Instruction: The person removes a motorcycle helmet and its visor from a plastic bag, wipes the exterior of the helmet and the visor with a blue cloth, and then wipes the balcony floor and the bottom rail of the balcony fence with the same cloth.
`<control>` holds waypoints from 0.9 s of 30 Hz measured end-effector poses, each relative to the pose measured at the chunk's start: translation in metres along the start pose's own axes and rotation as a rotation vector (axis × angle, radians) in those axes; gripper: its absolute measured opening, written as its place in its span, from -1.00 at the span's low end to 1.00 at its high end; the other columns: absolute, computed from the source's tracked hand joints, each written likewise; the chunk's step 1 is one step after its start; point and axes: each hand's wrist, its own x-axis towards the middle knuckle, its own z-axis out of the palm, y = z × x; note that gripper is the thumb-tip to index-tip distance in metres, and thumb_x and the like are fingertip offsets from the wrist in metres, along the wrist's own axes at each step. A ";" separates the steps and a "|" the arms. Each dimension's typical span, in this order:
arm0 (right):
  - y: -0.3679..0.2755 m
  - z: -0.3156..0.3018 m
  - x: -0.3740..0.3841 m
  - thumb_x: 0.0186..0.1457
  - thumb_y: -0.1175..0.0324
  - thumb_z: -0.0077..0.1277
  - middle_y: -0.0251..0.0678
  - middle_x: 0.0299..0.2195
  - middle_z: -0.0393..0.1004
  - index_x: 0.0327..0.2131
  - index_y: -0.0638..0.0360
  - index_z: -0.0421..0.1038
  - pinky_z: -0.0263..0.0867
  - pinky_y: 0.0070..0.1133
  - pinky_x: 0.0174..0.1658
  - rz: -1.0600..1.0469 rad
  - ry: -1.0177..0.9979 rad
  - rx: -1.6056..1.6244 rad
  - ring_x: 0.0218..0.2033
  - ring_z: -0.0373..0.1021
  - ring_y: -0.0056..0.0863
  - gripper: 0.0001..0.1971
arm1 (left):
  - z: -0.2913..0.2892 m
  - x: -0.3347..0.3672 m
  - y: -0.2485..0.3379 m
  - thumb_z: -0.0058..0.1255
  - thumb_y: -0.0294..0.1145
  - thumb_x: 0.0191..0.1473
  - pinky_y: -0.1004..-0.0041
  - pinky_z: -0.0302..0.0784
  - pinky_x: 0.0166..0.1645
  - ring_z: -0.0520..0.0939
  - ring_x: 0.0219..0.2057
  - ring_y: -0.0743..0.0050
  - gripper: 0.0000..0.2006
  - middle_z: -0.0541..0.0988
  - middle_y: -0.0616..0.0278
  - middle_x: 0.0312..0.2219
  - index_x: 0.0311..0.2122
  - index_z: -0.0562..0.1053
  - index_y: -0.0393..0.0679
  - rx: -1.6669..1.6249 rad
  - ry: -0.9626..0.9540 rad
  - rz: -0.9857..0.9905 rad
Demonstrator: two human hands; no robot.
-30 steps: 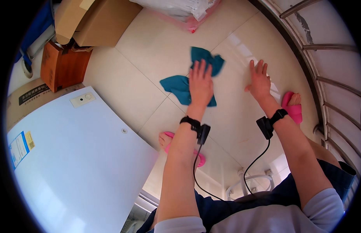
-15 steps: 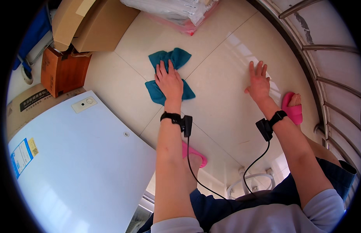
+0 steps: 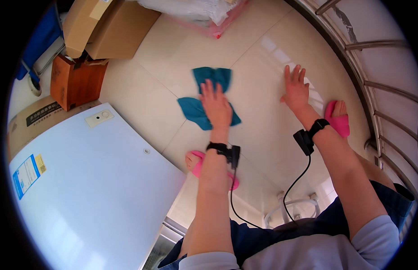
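A teal cloth lies on the pale tiled floor, gathered in at its middle so that its ends fan out in front of and behind my left hand. That hand presses down on the cloth with its fingers stretched forward, slightly blurred. What is under the palm is hidden. Off to the right, my right hand holds nothing, its fingers apart, over the floor. Each wrist wears a black strap with a small black device and a cable.
A large white appliance fills the left side. Behind it are an orange-brown box and cardboard boxes. A plastic-wrapped bundle lies at the far side. Metal railings curve along the right. My feet wear pink slippers.
My left hand has slid to the right and a little nearer, dragging the cloth along; its ends have shifted shape. My left foot's toes now show. My right hand has moved only slightly.
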 end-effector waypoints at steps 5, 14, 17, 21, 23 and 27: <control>-0.001 -0.006 -0.001 -0.38 0.20 0.33 0.06 0.22 -0.24 0.21 0.03 -0.17 0.25 -0.16 -0.01 -0.028 0.018 -0.028 0.23 -0.18 0.03 0.08 | 0.007 -0.085 0.100 -0.09 -0.59 -0.14 0.03 0.01 0.20 0.11 0.21 0.05 -0.48 0.16 0.11 0.16 0.04 0.31 -0.09 -0.221 -0.135 0.086; 0.105 0.030 -0.007 -0.11 0.05 0.10 -0.05 0.02 0.26 0.09 0.11 0.17 0.30 -0.26 -0.07 -0.341 -0.048 0.888 0.10 0.18 -0.14 -0.31 | -0.016 -0.147 0.163 -0.19 -0.71 -0.07 0.36 0.28 0.06 0.43 -0.06 0.11 -0.60 0.47 0.06 -0.13 -0.09 0.42 -0.15 -0.950 -0.072 -0.282; 0.071 -0.013 -0.099 -0.05 0.00 0.04 -0.12 0.02 0.26 0.08 0.15 0.18 0.28 -0.24 -0.06 -0.067 -0.512 1.200 0.08 0.19 -0.19 -0.34 | -0.046 -0.162 0.124 -0.23 -0.60 0.07 0.44 0.30 0.03 0.45 -0.10 0.37 -0.64 0.45 0.14 -0.12 0.01 0.33 -0.22 -1.152 0.087 -0.739; 0.081 -0.022 -0.174 0.04 -0.06 -0.04 -0.26 0.03 0.24 0.08 0.07 0.19 0.25 -0.27 -0.03 -0.117 -0.618 1.405 0.06 0.19 -0.30 -0.39 | -0.103 -0.154 0.148 -0.23 -0.47 0.17 0.47 0.34 -0.01 0.42 -0.11 0.42 -0.66 0.37 0.10 -0.09 0.07 0.19 -0.22 -1.422 0.082 -0.717; 0.071 -0.024 -0.203 0.05 -0.03 -0.03 -0.30 -0.02 0.28 0.04 0.07 0.24 0.27 -0.31 -0.07 -0.126 -0.669 1.514 0.00 0.23 -0.37 -0.45 | -0.120 -0.161 0.163 -0.18 -0.39 0.18 0.47 0.33 -0.01 0.41 -0.11 0.41 -0.64 0.35 0.08 -0.07 0.07 0.17 -0.21 -1.471 0.052 -0.693; 0.052 -0.048 -0.250 0.05 0.21 0.04 -0.38 -0.22 0.40 -0.17 0.16 0.38 0.29 -0.44 -0.17 -0.222 -0.553 1.569 -0.22 0.29 -0.57 -0.69 | -0.139 -0.181 0.198 -0.02 -0.13 0.09 0.47 0.33 -0.01 0.40 -0.07 0.37 -0.44 0.35 0.07 -0.06 0.10 0.15 -0.22 -1.418 -0.090 -0.531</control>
